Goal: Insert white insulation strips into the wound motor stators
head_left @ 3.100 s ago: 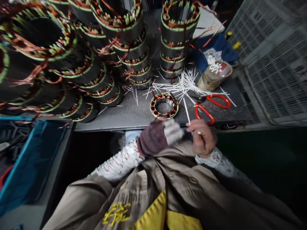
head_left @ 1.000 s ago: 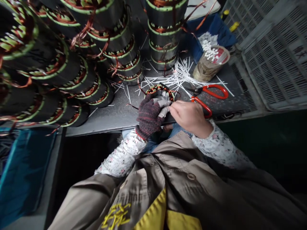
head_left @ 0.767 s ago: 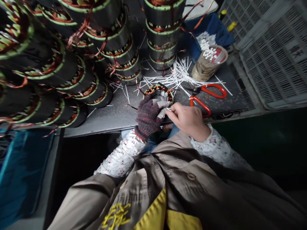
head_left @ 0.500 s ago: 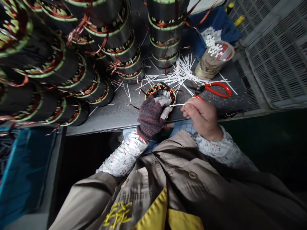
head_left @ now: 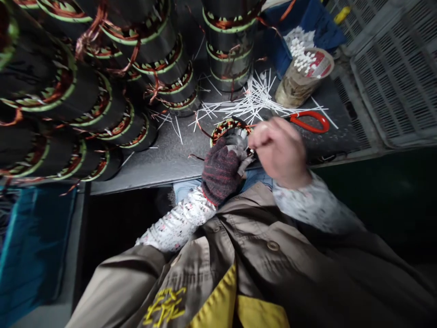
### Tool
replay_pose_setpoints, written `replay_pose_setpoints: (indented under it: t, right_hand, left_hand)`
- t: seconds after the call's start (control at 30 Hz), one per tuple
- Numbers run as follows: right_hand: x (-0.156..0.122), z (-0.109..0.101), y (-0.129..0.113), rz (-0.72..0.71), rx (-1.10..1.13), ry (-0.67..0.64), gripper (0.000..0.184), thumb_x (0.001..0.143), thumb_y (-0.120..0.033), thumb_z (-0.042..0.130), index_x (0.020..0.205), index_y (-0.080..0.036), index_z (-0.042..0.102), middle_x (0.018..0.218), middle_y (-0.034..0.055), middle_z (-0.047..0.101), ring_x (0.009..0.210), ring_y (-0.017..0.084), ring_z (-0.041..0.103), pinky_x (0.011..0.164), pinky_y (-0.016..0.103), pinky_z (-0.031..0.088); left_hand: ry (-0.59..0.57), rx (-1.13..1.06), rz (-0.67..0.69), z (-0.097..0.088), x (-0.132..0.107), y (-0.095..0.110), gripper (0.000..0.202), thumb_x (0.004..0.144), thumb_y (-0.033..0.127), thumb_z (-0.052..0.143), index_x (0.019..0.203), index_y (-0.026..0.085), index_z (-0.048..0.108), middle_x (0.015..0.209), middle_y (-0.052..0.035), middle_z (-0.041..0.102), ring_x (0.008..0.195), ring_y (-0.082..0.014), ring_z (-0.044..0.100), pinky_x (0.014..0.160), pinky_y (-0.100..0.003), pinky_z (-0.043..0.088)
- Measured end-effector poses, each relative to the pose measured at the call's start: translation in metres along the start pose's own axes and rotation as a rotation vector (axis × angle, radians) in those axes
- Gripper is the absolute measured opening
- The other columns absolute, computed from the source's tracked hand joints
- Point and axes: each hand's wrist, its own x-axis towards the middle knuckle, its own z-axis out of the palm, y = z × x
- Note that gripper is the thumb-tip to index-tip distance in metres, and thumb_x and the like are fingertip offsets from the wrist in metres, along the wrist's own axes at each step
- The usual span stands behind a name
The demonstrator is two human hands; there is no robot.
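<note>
A motor stator (head_left: 220, 127) with green slot liners and copper windings lies at the table's front edge. My left hand (head_left: 221, 166), in a dark knitted glove with pale wrapped fingers, grips its near side, the fingertips reaching into the bore. Close against the stator's right rim is my bare right hand (head_left: 280, 146), blurred by motion, its fingers curled together; whatever they pinch is hidden. Behind the stator lie many loose thin white sticks (head_left: 252, 98). Red-handled scissors (head_left: 312, 122) rest just beyond my right hand, which covers part of them.
Stacks of wound stators (head_left: 112, 95) crowd the left, with another stack (head_left: 232, 54) at the back. To the right stand a round container (head_left: 290, 86) topped with white pieces, a blue bin (head_left: 321, 32) and a grey plastic crate (head_left: 396, 82). A teal-lined box (head_left: 44, 237) sits lower left.
My right hand has moved left and up to the stator's rim; the white stick it pinched is no longer visible. My left hand has shifted slightly right with its grip kept.
</note>
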Motion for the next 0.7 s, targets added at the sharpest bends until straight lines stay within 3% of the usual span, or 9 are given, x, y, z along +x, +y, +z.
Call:
replay_pose_setpoints:
  t: [0.13,0.2,0.27,0.33,0.4,0.5,0.63,0.7]
  right_hand:
    - [0.009,0.005,0.018,-0.181,-0.331,-0.01,0.047,0.1,-0.062,0.044,0.076,-0.023,0.057,0.091,0.0046,0.066,0.086,0.017,0.063,0.089,0.041,0.056]
    - [0.002,-0.007,0.023,-0.322,-0.566,-0.086,0.042,0.095,-0.062,0.055,0.081,-0.023,0.063,0.119,0.0102,0.069,0.11,0.026,0.063,0.103,0.052,0.05]
    - [-0.006,-0.022,0.029,-0.387,-0.773,-0.173,0.031,0.087,-0.054,0.07,0.087,-0.023,0.068,0.137,0.0109,0.064,0.129,0.035,0.054,0.112,0.062,0.041]
    - [-0.011,-0.034,0.04,-0.358,-0.88,-0.25,0.019,0.083,-0.04,0.076,0.092,-0.025,0.07,0.141,0.008,0.063,0.138,0.038,0.047,0.117,0.067,0.036]
    - [-0.012,-0.04,0.051,-0.328,-0.883,-0.297,0.009,0.084,-0.03,0.073,0.092,-0.026,0.072,0.144,0.0052,0.06,0.143,0.036,0.045,0.119,0.066,0.034]
    - [-0.01,-0.04,0.061,-0.347,-0.825,-0.291,0.003,0.087,-0.026,0.069,0.086,-0.025,0.071,0.145,0.0054,0.058,0.143,0.033,0.047,0.119,0.062,0.038]
    - [-0.012,-0.043,0.055,-0.377,-0.835,-0.268,0.007,0.09,-0.026,0.065,0.085,-0.025,0.071,0.138,0.0069,0.06,0.138,0.03,0.053,0.115,0.056,0.046]
    - [-0.016,-0.056,0.05,-0.378,-0.905,-0.224,0.006,0.089,-0.028,0.066,0.086,-0.024,0.07,0.132,0.0093,0.062,0.13,0.029,0.058,0.106,0.053,0.053]
  left_hand:
    - [-0.068,0.027,0.068,-0.006,-0.001,0.005,0.026,0.104,0.038,0.049,0.117,0.019,0.061,0.119,-0.0082,0.073,0.121,-0.0214,0.067,0.117,-0.046,0.048]
    - [-0.044,0.099,0.124,-0.02,-0.002,0.002,0.034,0.104,0.037,0.05,0.131,0.016,0.055,0.129,-0.0113,0.07,0.131,-0.0252,0.062,0.121,-0.05,0.043]
    - [-0.066,0.211,0.184,-0.038,-0.002,-0.004,0.038,0.104,0.032,0.05,0.137,0.013,0.052,0.126,-0.0124,0.071,0.13,-0.0278,0.062,0.122,-0.055,0.04]
    - [-0.184,0.316,0.26,-0.055,0.002,-0.011,0.033,0.105,0.025,0.043,0.132,0.013,0.057,0.107,-0.0106,0.076,0.112,-0.0263,0.07,0.111,-0.053,0.048]
    - [-0.35,0.379,0.317,-0.068,0.012,-0.018,0.034,0.106,0.022,0.036,0.125,0.014,0.063,0.089,-0.0086,0.074,0.088,-0.0239,0.073,0.089,-0.046,0.057]
    - [-0.546,0.379,0.295,-0.076,0.034,-0.025,0.035,0.107,0.028,0.035,0.118,0.017,0.067,0.091,-0.0093,0.072,0.079,-0.0226,0.069,0.074,-0.039,0.055]
    - [-0.681,0.328,0.323,-0.073,0.059,-0.031,0.034,0.105,0.029,0.038,0.109,0.019,0.07,0.103,-0.0106,0.073,0.093,-0.0253,0.069,0.088,-0.049,0.054]
    - [-0.675,0.275,0.388,-0.072,0.063,-0.034,0.038,0.105,0.024,0.033,0.108,0.019,0.071,0.112,-0.0097,0.074,0.108,-0.0261,0.068,0.104,-0.056,0.05]
